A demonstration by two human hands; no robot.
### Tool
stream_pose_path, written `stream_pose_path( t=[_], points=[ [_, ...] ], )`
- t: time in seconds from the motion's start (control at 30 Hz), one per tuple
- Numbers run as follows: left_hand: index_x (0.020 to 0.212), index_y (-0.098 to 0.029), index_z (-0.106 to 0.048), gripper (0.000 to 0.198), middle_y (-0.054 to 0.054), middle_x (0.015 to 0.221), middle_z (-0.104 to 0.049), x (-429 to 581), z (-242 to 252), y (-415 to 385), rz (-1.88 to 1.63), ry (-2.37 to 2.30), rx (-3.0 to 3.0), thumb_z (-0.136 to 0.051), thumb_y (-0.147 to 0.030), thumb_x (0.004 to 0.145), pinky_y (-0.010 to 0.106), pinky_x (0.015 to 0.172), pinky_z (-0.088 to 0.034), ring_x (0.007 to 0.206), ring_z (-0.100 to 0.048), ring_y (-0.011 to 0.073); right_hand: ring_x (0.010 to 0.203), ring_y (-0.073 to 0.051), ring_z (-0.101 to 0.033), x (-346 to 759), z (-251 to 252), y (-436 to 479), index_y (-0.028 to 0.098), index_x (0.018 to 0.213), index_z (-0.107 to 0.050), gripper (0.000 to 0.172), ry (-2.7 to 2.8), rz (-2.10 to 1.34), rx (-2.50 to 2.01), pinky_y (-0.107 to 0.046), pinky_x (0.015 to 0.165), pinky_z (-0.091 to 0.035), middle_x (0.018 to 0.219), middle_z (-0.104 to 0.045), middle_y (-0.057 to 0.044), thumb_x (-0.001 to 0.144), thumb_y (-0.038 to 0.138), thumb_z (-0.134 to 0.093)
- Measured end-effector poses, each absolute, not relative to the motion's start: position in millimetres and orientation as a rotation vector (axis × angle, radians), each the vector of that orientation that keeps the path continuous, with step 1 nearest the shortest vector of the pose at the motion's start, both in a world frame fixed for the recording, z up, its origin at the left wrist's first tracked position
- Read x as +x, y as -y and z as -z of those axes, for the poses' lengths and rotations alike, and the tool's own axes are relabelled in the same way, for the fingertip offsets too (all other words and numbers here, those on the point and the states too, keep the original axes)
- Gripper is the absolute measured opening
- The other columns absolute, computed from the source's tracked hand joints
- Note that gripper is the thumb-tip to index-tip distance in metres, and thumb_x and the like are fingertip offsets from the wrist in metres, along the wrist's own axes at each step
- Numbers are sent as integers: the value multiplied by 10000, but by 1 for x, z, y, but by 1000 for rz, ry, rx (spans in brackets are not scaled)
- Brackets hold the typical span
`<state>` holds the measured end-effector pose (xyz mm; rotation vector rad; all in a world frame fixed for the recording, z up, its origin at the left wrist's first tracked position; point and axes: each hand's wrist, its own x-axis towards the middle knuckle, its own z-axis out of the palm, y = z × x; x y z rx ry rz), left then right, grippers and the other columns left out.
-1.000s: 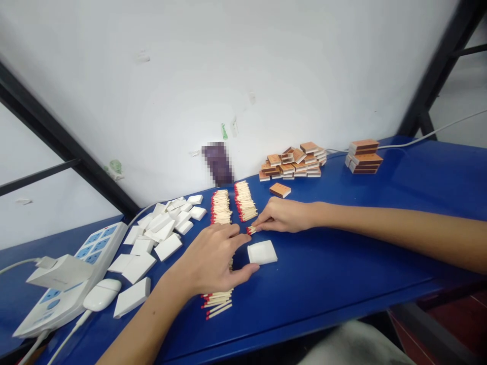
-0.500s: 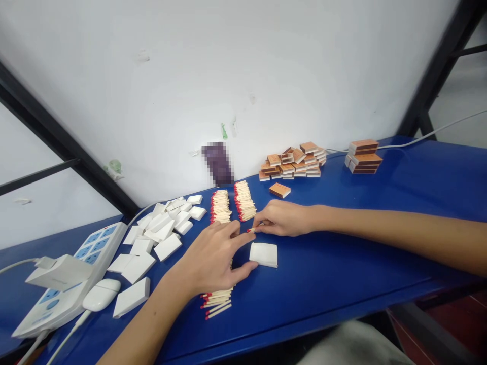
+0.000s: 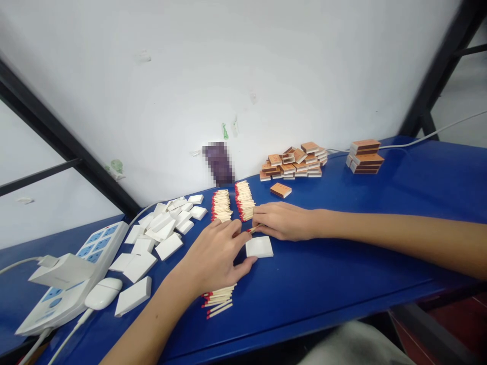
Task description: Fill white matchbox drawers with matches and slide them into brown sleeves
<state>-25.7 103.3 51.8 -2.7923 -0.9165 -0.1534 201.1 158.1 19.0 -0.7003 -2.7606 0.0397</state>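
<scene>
My left hand [image 3: 215, 256] rests on the blue table [image 3: 342, 263], fingers spread, with its thumb touching a white inner matchbox tray [image 3: 259, 247] and its palm over a loose bunch of red-tipped matches [image 3: 219, 299]. My right hand [image 3: 282, 221] lies just behind the tray and pinches a small bundle of matches [image 3: 251, 229] between thumb and fingers. Two neat rows of matches [image 3: 233, 203] lie right behind both hands.
A heap of white trays [image 3: 160, 230] lies to the left, beside a white power strip [image 3: 64, 276] with a plugged adapter and a white earbud case [image 3: 103, 293]. Brown matchbox sleeves are piled at the back [image 3: 293, 162] and stacked farther right [image 3: 366, 156]; one lies alone [image 3: 280, 190].
The white tray has been pushed a little back and left, closer to my right hand. My right hand has lowered slightly with its matches.
</scene>
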Motion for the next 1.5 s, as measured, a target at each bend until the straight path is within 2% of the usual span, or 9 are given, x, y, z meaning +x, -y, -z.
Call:
stream_pose_path(
  t=[0.27, 0.43, 0.7, 1.0, 1.27, 1.5],
  points=[
    [1073, -173, -671, 325, 82, 948, -603, -26, -52, -103, 118, 969, -2805, -540, -432, 926, 422, 826, -465, 882, -606, 252, 845, -204, -601, 203, -15, -158, 126, 978, -663, 257, 2760, 49, -711, -320, 738, -443, 936, -652, -93, 1001, 245, -436],
    [1056, -172, -673, 316, 81, 944, -606, -27, -52, -103, 109, 978, -2807, -539, -427, 926, 410, 816, -462, 881, -609, 249, 835, -192, -599, 204, -18, -162, 132, 989, -651, 210, 2788, -33, -681, -300, 721, -435, 940, -643, -84, 983, 243, -472],
    [1062, -177, -675, 321, 73, 925, -606, -26, -52, -103, 105, 989, -2817, -535, -431, 925, 411, 807, -459, 871, -607, 250, 779, -164, -565, 206, -27, -164, 148, 882, -633, 82, 2821, -244, -677, -257, 683, -411, 864, -626, -53, 906, 170, -557],
    [1089, -180, -671, 327, 64, 917, -599, -26, -52, -103, 108, 990, -2822, -539, -429, 922, 415, 805, -461, 861, -602, 249, 753, -148, -565, 207, -15, -165, 136, 882, -652, 75, 2678, -317, -665, -247, 687, -426, 869, -630, -52, 871, 133, -578],
    [1115, -183, -670, 339, 73, 933, -605, -26, -52, -104, 97, 997, -2830, -537, -433, 928, 419, 820, -464, 877, -604, 251, 789, -162, -582, 204, -24, -162, 145, 851, -635, 64, 2767, -270, -699, -258, 704, -429, 868, -632, -51, 869, 126, -576],
    [1117, -186, -667, 332, 71, 925, -608, -26, -54, -103, 92, 998, -2837, -537, -426, 928, 419, 817, -468, 871, -610, 252, 803, -199, -598, 201, -30, -152, 121, 958, -603, 147, 2882, -48, -858, -293, 671, -412, 923, -634, -93, 961, 221, -495]
  ],
)
